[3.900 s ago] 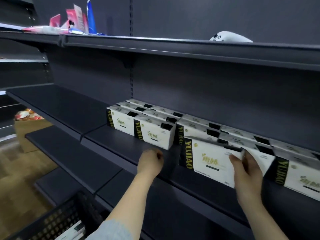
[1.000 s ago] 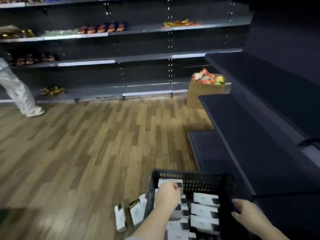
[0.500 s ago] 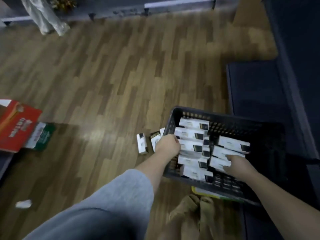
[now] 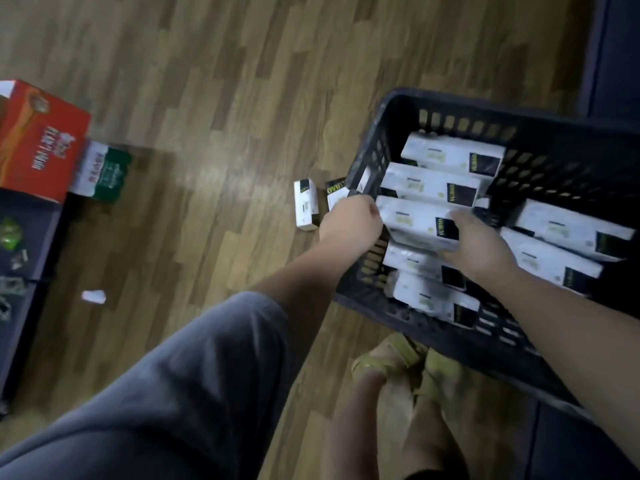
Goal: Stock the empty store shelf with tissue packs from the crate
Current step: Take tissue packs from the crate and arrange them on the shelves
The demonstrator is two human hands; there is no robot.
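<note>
A black plastic crate (image 4: pixel 450 109) stands on the wooden floor with several white tissue packs lying in two columns. Both my hands are at the third tissue pack (image 4: pixel 415 221) of the left column. My right hand (image 4: pixel 479 245) grips its right end, thumb on top by the black label. My left hand (image 4: pixel 353 220) reaches over the crate's left rim, fingers curled at the pack's left end. Further packs (image 4: pixel 450 155) lie above and below it, and two more (image 4: pixel 568 230) lie in the right column. The store shelf is out of view.
Two loose tissue packs (image 4: pixel 305 206) lie on the floor left of the crate. A red box (image 4: pixel 38 147) and a green-white pack (image 4: pixel 104 174) sit at the far left beside a dark low shelf (image 4: pixel 24 237). My sandalled feet (image 4: pixel 408 362) stand below the crate.
I turned from the shelf down to the crate. My right hand moved from the right column onto the left-column pack that my left hand stayed beside.
</note>
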